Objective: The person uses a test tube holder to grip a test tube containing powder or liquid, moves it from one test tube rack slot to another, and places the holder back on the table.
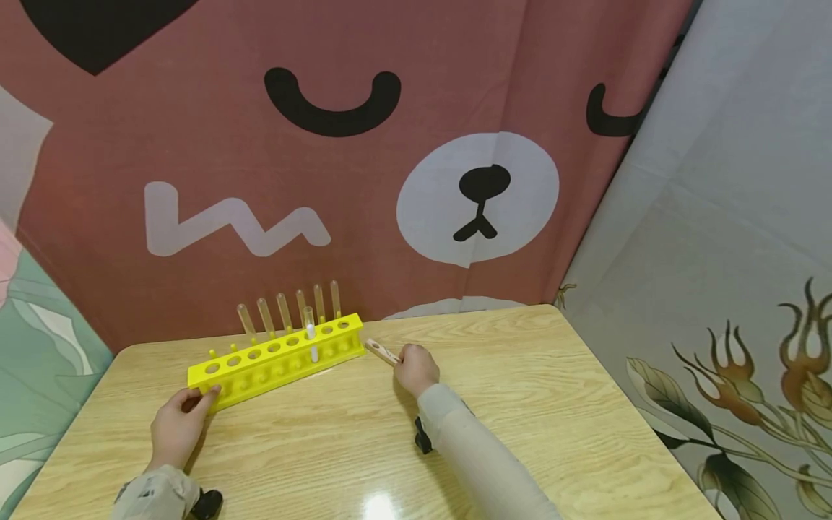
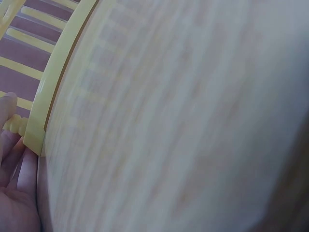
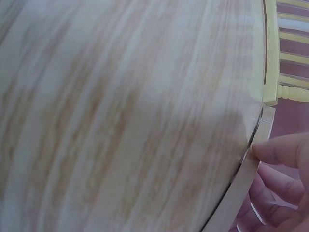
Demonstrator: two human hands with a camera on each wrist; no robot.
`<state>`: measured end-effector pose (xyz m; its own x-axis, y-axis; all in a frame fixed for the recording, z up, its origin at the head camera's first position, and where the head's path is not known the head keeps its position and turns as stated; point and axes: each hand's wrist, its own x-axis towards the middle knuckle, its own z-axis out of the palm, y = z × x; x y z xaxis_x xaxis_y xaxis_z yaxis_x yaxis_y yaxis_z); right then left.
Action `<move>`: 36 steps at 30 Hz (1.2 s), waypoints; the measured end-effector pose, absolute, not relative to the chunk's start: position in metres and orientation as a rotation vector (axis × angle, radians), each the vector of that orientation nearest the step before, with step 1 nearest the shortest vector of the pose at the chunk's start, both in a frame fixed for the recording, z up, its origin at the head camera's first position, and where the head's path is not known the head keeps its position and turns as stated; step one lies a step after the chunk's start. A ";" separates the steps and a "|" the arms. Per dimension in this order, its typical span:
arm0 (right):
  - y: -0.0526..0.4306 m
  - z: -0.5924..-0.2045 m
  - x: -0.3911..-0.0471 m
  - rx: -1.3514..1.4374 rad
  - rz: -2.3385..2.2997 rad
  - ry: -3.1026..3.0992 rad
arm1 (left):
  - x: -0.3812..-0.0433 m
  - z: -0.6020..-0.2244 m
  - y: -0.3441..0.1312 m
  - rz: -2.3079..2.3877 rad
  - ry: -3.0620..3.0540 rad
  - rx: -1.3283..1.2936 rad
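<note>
A yellow test tube rack [image 1: 224, 372] stands at a slant on the table. My left hand [image 1: 175, 430] grips its left end, with the thumb at the front; in the left wrist view fingers [image 2: 29, 174] reach round the rack's end. One clear test tube [image 1: 308, 315] stands upright in a hole right of the middle, with something white along it. Several empty test tubes [image 1: 284, 312] sit upside down on the pegs behind. Beyond the rack's right end, my right hand [image 1: 417, 368] holds a wooden test tube holder [image 1: 383, 352], its tip close to the rack.
The wood-grain table [image 1: 520, 404] extends to the right and in front of the rack. Behind it hangs a reddish curtain [image 1: 364, 188] with a bear face. A pale flowered curtain [image 1: 734, 217] hangs at the right.
</note>
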<state>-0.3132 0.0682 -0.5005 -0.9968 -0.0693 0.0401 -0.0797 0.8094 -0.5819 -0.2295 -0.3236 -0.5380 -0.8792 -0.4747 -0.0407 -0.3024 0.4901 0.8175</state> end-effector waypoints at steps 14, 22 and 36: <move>0.072 -0.505 -0.318 0.267 0.993 -2.976 | -0.227 -0.539 -0.327 -1.348 -2.546 0.704; 0.083 -0.508 -0.322 0.406 1.073 -2.961 | -0.231 -0.538 -0.328 -1.327 -2.582 0.668; 0.122 -0.495 -0.336 0.469 1.186 -3.213 | -0.241 -0.531 -0.347 -1.185 -2.891 0.387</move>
